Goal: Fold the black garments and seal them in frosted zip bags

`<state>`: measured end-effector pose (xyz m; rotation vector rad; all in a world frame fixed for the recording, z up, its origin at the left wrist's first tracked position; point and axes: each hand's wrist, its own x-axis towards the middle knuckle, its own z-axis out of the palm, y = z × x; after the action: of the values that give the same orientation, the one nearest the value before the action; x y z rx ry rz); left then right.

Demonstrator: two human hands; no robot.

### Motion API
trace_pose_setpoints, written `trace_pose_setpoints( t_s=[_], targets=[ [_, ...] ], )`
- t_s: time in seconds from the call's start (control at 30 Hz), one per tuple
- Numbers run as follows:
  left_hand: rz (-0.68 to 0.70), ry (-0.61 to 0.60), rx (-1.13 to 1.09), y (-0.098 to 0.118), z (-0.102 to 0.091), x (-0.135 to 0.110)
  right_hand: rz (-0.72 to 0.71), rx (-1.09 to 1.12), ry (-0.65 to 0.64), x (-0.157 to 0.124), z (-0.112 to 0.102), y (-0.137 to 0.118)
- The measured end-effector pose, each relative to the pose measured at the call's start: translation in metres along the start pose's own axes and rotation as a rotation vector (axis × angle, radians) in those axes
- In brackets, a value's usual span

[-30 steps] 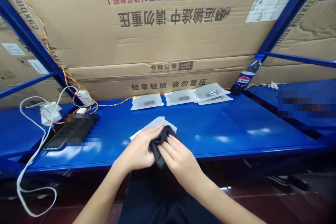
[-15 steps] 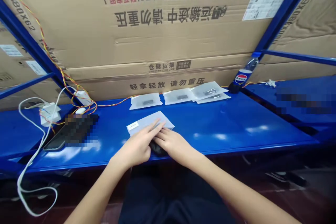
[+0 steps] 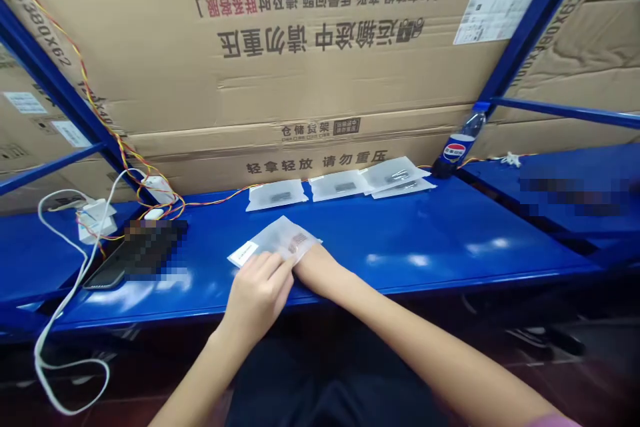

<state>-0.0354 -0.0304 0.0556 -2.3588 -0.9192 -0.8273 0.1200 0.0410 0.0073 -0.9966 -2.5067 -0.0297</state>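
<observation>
Frosted poly bag [image 3: 280,239] sits on the blue steel shelf [image 3: 425,233], long axis slanting, white label [image 3: 243,253] end pointing front-left. Left hand [image 3: 256,297] half-curled, fingertips [image 3: 265,263] on the near edge. Right hand [image 3: 315,271] low, fingers hidden under the bag, grip unclear. Light, flat pressure seems best, sparing the dark part [image 3: 299,240] inside.

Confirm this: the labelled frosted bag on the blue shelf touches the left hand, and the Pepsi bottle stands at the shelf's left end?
No: the Pepsi bottle stands at the right end of the blue shelf, as the head view shows. The labelled frosted bag does touch the left hand.
</observation>
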Motion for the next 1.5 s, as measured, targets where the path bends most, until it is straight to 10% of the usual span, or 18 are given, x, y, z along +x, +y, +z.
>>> trace_pose_setpoints(
  t_s=[0.23,0.57,0.8,1.2,1.5],
  targets=[
    [-0.191,0.035,-0.046,-0.012,-0.006,-0.038,-0.079,0.135,-0.116,-0.017,-0.024,0.003],
    [-0.194,0.177,0.017,-0.004,-0.003,-0.05,-0.112,-0.197,0.041,-0.013,-0.001,-0.002],
    [-0.107,0.094,-0.108,-0.007,-0.008,-0.064,-0.447,-0.236,0.352,-0.062,-0.041,0.02],
    [-0.103,0.256,-0.184,0.017,0.007,-0.052,-0.322,-0.024,0.624,-0.069,-0.037,-0.044],
    [-0.226,0.298,-0.172,0.016,-0.017,-0.06,-0.197,-0.21,0.541,-0.085,-0.049,0.036]
  ],
)
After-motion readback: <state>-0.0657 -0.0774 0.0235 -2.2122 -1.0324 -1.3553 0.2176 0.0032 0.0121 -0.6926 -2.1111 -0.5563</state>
